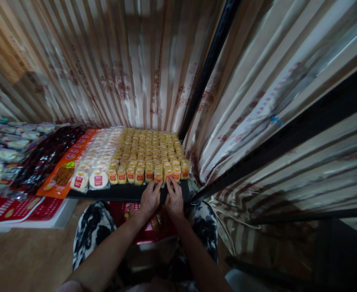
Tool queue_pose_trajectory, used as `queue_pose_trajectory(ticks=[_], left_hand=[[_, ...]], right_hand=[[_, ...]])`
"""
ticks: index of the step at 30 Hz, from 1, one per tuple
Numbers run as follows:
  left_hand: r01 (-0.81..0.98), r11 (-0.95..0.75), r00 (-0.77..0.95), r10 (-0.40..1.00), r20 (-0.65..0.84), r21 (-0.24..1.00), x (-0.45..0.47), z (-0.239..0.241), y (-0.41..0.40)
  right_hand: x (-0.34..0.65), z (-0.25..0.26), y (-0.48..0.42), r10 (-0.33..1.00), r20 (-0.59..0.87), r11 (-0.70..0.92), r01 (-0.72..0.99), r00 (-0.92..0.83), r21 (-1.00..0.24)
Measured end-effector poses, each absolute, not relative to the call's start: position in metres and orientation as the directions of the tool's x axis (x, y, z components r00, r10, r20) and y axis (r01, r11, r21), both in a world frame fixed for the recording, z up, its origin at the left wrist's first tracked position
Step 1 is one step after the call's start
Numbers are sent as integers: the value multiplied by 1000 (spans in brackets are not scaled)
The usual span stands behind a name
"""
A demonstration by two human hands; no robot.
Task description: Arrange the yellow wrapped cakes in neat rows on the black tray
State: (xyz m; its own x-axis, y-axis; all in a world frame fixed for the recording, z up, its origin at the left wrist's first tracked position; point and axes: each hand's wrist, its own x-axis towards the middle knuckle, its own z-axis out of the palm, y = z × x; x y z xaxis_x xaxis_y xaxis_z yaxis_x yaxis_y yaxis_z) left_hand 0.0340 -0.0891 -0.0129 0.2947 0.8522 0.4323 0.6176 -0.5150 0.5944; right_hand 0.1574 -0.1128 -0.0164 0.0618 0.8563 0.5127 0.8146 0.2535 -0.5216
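My left hand (150, 198) reaches to the front row of small yellow wrapped cakes (148, 170), its fingers closed at the bottom of one packet with a red label. Close beside it, my right hand (174, 198) has its fingertips on the lower front of a neighbouring wrapped cake (167, 170). The cakes stand in tight rows on a black shelf (120, 191). To their left are rows of round white cakes (99, 179) in clear wrappers. My fingertips partly hide the packets they touch.
Left of the white cakes lie an orange snack bag (61, 178), dark red shiny packets (46, 156) and white wrapped packets (11, 142). A pleated printed curtain (129, 61) hangs behind. Black metal posts (208, 69) rise at the right. Red packaging (17, 209) lies below the shelf.
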Motion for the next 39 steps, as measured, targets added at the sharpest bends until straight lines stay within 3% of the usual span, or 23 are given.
queue_pose_trajectory(ticks=[16,25,31,39], left_hand=[[690,-552,310,809,499,468,35,-18,-90],[682,-567,329,801,500,461,32,-20,-92],[680,-575,331,794,510,454,32,-21,-92],[691,-566,317,796,515,450,34,-22,-91]], right_hand=[[155,-14,-107,843,537,277,825,38,-494],[155,-9,-112,771,606,250,781,198,-573],[158,-9,-99,775,587,163,823,234,-544],[162,-13,-91,782,597,181,853,177,-490]])
